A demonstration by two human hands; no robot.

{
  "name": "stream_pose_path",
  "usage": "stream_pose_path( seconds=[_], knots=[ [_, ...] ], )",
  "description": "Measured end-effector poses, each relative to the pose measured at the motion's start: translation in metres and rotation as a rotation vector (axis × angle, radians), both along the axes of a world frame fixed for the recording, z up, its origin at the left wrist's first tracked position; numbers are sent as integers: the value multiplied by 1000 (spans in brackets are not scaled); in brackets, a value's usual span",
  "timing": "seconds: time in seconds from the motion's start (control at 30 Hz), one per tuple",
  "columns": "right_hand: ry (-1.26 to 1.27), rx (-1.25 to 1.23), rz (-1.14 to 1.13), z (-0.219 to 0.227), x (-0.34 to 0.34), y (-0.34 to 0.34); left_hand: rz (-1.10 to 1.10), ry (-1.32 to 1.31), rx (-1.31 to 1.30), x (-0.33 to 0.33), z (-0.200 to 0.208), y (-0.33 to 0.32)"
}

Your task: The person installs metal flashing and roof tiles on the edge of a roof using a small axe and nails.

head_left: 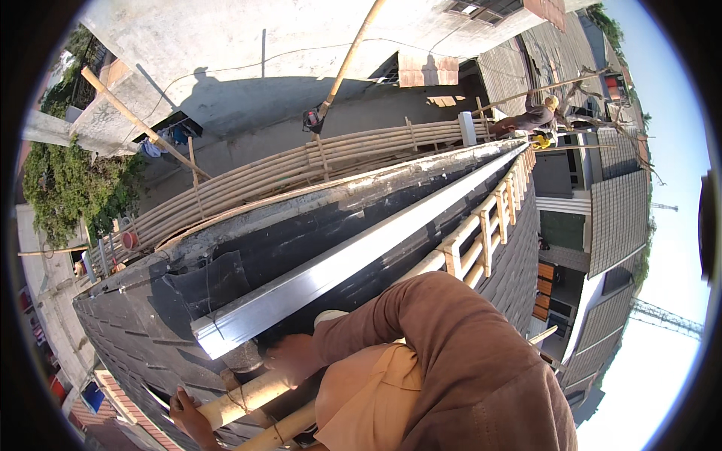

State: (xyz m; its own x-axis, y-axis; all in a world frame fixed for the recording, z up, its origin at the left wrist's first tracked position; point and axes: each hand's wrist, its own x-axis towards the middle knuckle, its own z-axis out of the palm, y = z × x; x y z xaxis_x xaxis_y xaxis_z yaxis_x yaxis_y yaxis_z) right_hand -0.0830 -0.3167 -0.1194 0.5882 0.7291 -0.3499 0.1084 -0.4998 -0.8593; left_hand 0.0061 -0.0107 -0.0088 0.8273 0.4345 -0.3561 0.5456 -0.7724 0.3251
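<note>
My right hand [292, 358], its arm in a brown sleeve, reaches across to the upper end of a bamboo pole [263, 389], beside the near end of a long silvery metal gutter [316, 272]. Its fingers are blurred and partly hidden. At the lower left, my left hand [189, 418] has curled fingers against the pole's lower end. Thin wire circles the pole close to a short wooden piece [232, 382]. The gutter slants away up the dark roof edge, with a wire over its near end. Orange cloth [376, 395] shows under my right arm.
Far off, a person in a yellow helmet [551, 102] is by the gutter's far end. Bamboo railings [301, 165] run along the roof edge, above a lower alley. A bamboo ladder-like frame [489, 225] lies right of the gutter. Dark shingles [143, 331] slope away on the left.
</note>
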Motion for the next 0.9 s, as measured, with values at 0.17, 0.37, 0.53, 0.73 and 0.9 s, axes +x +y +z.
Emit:
stream_pose_path(
  seconds=[0.17,0.37,0.53,0.73,0.9],
  knots=[
    [3,-33,23,6,5,5,-59,18,-4,-7,1,11],
    [1,13,9,3,2,-4,-5,-27,-84,-5,-7,9],
    [19,-20,50,14,10,-14,60,-41,-143,-5,-2,6],
    [-13,-55,157,24,24,-9,35,-45,-5,3,7,1],
    [-69,-121,184,26,31,-2,112,63,62,11,32,-4]
  ],
)
